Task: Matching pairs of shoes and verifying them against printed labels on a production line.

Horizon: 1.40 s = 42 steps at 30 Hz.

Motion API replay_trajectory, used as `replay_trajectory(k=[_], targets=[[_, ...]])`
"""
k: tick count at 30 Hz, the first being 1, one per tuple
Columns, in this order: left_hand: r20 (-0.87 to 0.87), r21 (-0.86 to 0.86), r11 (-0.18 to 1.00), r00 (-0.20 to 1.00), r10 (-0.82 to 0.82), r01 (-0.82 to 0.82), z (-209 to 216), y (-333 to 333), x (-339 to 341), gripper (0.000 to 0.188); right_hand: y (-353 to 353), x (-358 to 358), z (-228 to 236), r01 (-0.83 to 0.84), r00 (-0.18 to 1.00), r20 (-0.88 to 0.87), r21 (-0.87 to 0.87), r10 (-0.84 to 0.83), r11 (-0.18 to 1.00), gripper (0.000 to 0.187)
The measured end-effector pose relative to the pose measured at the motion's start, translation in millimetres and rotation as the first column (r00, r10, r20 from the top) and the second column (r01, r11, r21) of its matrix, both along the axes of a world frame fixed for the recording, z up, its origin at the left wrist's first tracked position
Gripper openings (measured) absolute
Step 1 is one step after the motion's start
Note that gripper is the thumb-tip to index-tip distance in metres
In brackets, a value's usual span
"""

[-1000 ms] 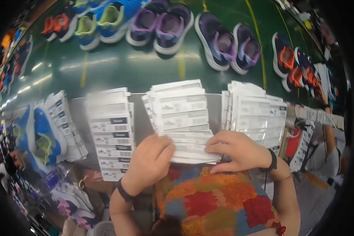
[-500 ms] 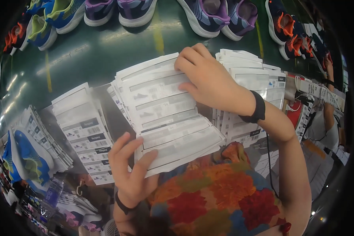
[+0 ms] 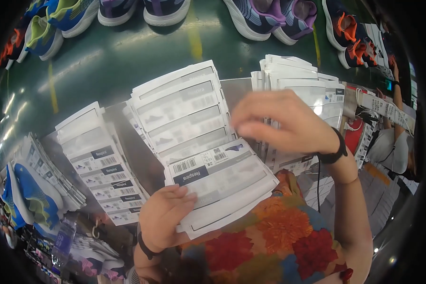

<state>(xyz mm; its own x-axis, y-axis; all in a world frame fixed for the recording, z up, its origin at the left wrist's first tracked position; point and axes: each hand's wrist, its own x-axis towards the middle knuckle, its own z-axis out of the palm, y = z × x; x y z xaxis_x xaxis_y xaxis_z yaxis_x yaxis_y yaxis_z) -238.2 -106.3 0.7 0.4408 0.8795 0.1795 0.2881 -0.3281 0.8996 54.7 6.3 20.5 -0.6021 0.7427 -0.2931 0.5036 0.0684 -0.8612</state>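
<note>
A stack of white label sheets [image 3: 184,123] lies before me, its near part folded or bent toward me and showing a printed label strip [image 3: 208,165] with a dark box and barcodes. My left hand [image 3: 165,215] is at the near left edge of these sheets, with its fingers over the top sheet; its thumb is not clearly seen. To the right of the stack, my right hand [image 3: 286,120] is raised, blurred by motion, and its fingertips come near the sheets' right edge. Whether it pinches anything cannot be made out.
More label sheets lie in a left stack [image 3: 104,165], a right stack [image 3: 293,75] and a far-left pile [image 3: 57,175]. Sport shoes [image 3: 255,19] line the green surface [image 3: 118,61] at the back. Blue shoes [image 3: 33,194] stand at lower left. Another person's arm [image 3: 400,109] shows at far right.
My right hand has left the upper sheets and moved right and down. The printed strip at the fold now shows plainly. My left hand's fingers have come closer together over the sheet.
</note>
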Motion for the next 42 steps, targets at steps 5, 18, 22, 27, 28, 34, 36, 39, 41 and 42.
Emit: replay_trajectory(k=[5,18,22,27,28,34,36,39,41,42], targets=[[-0.09,-0.06,0.996,0.993,-0.074,0.069,7.8,5.8,1.6,0.045,26.0,-24.7,-53.6,0.001,0.982,0.177,0.369,-0.072,0.929,0.028],[0.043,-0.146,0.988,0.997,0.059,-0.052,-2.1,9.0,-0.8,0.025,38.2,-11.9,-15.3,0.03,0.999,-0.009,-0.156,-0.031,0.987,0.037],[0.201,-0.259,0.957,0.961,0.187,-0.132,-5.1,5.3,9.0,0.026,40.8,-14.7,-61.6,0.02,0.977,0.173,0.499,-0.121,0.867,0.033],[-0.204,0.064,0.982,0.961,0.189,-0.179,5.9,8.9,5.9,0.031,34.7,-18.5,-26.8,-0.16,0.987,0.051,0.508,0.155,0.846,0.023],[-0.269,0.269,0.92,0.895,0.356,-0.285,6.6,8.0,8.3,0.022,23.1,-14.4,-18.4,-0.163,0.972,-0.126,0.248,0.199,0.955,0.025],[-0.258,-0.004,0.996,0.962,0.084,-0.088,0.6,5.3,2.8,0.03,4.0,3.7,3.5,-0.285,0.945,-0.171,-0.007,0.28,0.958,0.018],[-0.179,-0.083,0.982,0.972,0.152,-0.168,-1.5,2.9,4.4,0.03,2.1,0.3,4.2,-0.209,0.978,0.107,0.469,0.18,0.858,0.023],[-0.227,-0.026,0.985,0.961,0.159,-0.169,3.5,4.4,6.0,0.035,-5.9,-3.9,10.8,-0.212,0.966,0.245,0.588,0.077,0.781,0.032],[-0.243,0.021,0.987,0.957,0.161,-0.161,2.3,1.5,6.0,0.034,-10.4,-4.7,9.0,-0.229,0.954,0.297,0.653,0.035,0.721,0.038],[-0.24,0.02,0.987,0.957,0.162,-0.162,1.0,-0.6,3.6,0.034,-12.5,-5.0,9.2,-0.253,0.938,0.346,0.713,-0.015,0.654,0.043]])
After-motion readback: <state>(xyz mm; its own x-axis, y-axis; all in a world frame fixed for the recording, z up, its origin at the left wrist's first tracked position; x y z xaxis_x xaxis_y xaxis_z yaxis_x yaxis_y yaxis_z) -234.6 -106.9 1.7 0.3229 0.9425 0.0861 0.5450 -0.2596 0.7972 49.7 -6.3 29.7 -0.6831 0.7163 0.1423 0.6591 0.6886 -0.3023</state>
